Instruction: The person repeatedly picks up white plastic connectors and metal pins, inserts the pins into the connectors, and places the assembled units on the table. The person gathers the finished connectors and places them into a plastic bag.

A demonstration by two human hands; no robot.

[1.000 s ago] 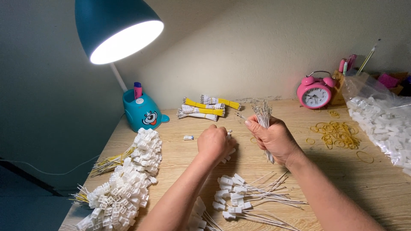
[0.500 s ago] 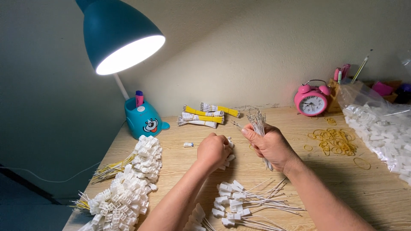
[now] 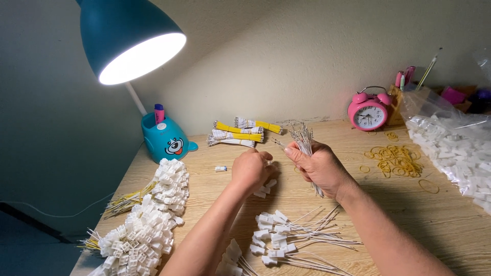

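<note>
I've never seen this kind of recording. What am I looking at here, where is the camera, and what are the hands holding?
No machine: a person works with bare hands, filmed by a camera on their head looking down at a wooden desk. The right hand grips a bundle of thin white wires. The left hand is closed over small white plastic connectors. Piles of finished connector wires lie at left, more in front. Also there: a blue lamp, pink alarm clock, rubber bands and a bag of connectors.

Home desk; lamp [image 3: 128, 43]; pink alarm clock [image 3: 369, 111]
</note>
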